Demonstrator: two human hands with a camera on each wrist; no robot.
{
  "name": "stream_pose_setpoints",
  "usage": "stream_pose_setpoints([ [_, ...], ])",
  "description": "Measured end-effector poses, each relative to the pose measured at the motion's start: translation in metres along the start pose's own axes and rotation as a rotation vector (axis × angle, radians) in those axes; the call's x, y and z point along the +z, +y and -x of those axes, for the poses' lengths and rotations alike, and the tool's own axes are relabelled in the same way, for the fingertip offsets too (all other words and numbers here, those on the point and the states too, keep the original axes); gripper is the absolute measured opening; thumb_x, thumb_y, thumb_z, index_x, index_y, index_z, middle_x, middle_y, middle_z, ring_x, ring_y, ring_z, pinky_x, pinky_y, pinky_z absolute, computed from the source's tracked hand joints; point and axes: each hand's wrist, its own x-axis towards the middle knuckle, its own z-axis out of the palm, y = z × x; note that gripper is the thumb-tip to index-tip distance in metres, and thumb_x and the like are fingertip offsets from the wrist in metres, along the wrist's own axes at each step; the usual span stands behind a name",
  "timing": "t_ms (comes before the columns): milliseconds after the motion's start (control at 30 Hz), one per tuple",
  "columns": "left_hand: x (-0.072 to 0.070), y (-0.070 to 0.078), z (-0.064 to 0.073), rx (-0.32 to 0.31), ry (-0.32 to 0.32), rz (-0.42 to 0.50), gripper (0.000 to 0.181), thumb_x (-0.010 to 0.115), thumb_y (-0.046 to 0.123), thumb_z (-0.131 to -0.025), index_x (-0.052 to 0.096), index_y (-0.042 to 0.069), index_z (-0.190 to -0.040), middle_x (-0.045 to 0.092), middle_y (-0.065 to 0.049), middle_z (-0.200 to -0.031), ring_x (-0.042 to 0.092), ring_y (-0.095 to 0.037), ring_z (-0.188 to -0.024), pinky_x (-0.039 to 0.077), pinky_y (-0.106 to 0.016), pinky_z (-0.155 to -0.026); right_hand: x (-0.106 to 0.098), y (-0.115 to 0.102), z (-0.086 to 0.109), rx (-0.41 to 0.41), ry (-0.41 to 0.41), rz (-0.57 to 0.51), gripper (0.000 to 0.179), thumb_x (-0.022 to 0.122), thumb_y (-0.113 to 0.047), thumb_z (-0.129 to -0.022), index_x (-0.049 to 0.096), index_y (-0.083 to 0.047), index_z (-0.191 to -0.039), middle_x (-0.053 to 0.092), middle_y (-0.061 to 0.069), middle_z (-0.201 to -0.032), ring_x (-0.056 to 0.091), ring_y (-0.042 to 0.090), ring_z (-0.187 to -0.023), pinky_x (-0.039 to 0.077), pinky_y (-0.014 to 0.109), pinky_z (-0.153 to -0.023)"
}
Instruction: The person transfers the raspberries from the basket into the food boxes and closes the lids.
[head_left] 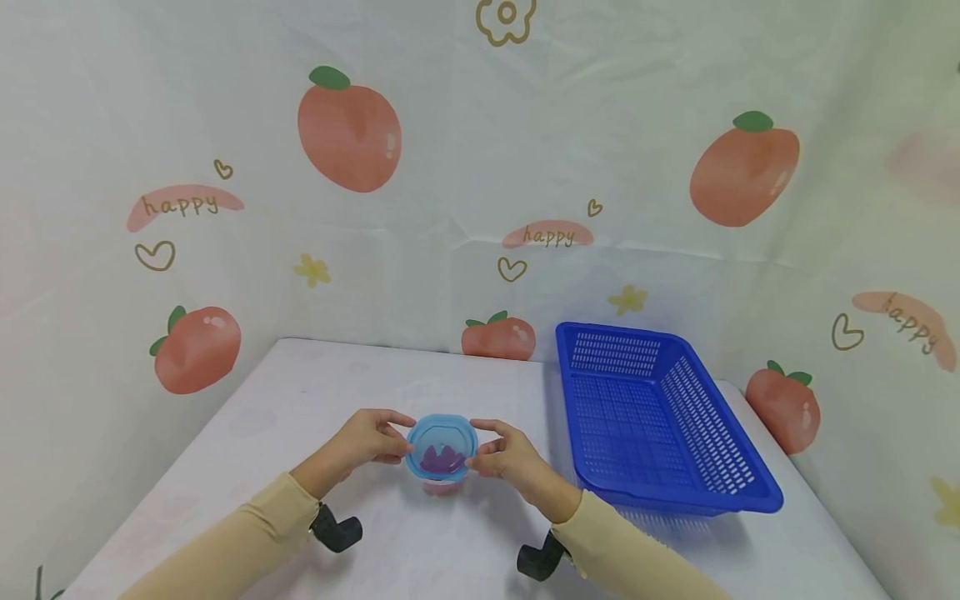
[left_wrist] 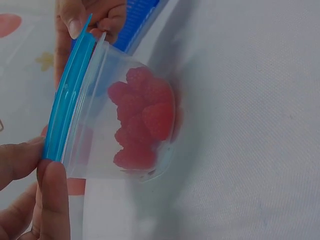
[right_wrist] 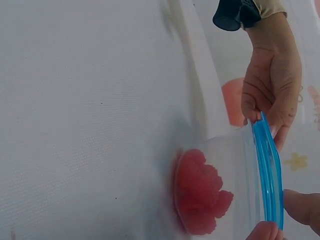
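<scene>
A clear plastic container (left_wrist: 100,115) stands on the table with red raspberries (left_wrist: 142,120) in its lower part. The blue lid (head_left: 442,429) lies over its mouth; in the left wrist view the far edge looks slightly apart from the rim, and I cannot tell whether it is sealed. My left hand (head_left: 367,437) pinches the lid's left edge between thumb and fingers. On the opposite edge, my right hand (head_left: 517,460) pinches the lid with its thumb and fingers. Through the see-through lid the raspberries look purple in the head view.
To the right of my right hand sits a large blue plastic basket (head_left: 566,400) with slotted walls. The white table (head_left: 360,375) meets a fruit-print cloth (head_left: 450,167) at its back and sides.
</scene>
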Motion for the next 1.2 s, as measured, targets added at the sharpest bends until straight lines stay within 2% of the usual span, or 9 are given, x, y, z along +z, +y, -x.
stream_pose_setpoints([
  [267,-0.0014,0.0016,0.0004,-0.017,-0.016,0.008,0.048,0.076,0.003,-0.078,0.061,0.001,-0.124,0.067,-0.007,-0.077,0.066,-0.019,-0.069,0.060,-0.033,-0.069,-0.0001,-0.0043,-0.0032,-0.003,0.004,-0.042,0.065,0.072,0.006,-0.079,0.047,0.000,-0.138,0.054,0.001,-0.079,0.056,0.011,-0.070,0.059,0.030,-0.071],
  [567,-0.0031,-0.0025,-0.0023,-0.001,-0.049,0.057,0.046,0.072,0.012,-0.085,0.058,0.003,-0.128,0.061,-0.006,-0.068,0.061,-0.012,-0.058,0.060,-0.029,-0.062,0.0010,-0.0077,-0.0020,0.007,-0.028,-0.096,0.064,0.068,0.007,-0.081,0.044,0.003,-0.140,0.052,0.003,-0.084,0.057,0.011,-0.072,0.060,0.034,-0.076],
  [733,-0.0029,-0.0021,-0.0027,-0.011,-0.042,0.048,0.045,0.071,0.013,-0.087,0.058,0.004,-0.129,0.061,-0.006,-0.068,0.061,-0.013,-0.057,0.059,-0.029,-0.062,0.0016,-0.0095,-0.0015,0.010,-0.027,-0.117,0.064,0.066,0.007,-0.081,0.042,0.004,-0.140,0.049,0.003,-0.085,0.057,0.011,-0.072,0.060,0.033,-0.076],
  [967,-0.0020,0.0002,-0.0012,-0.018,-0.027,0.055,0.043,0.071,0.011,-0.087,0.058,0.004,-0.128,0.061,-0.007,-0.068,0.061,-0.012,-0.057,0.059,-0.029,-0.062,0.0028,-0.0084,-0.0033,0.008,0.001,-0.132,0.054,0.066,0.008,-0.083,0.043,0.008,-0.132,0.051,0.005,-0.086,0.060,0.012,-0.072,0.060,0.030,-0.075],
  [1200,-0.0017,-0.0001,-0.0025,-0.022,-0.034,0.081,0.046,0.070,0.008,-0.086,0.055,0.004,-0.129,0.062,-0.007,-0.068,0.062,-0.012,-0.056,0.059,-0.029,-0.061,0.0022,-0.0074,-0.0034,0.021,-0.011,-0.132,0.061,0.068,0.007,-0.083,0.043,0.003,-0.139,0.050,0.005,-0.085,0.059,0.013,-0.074,0.060,0.033,-0.076],
])
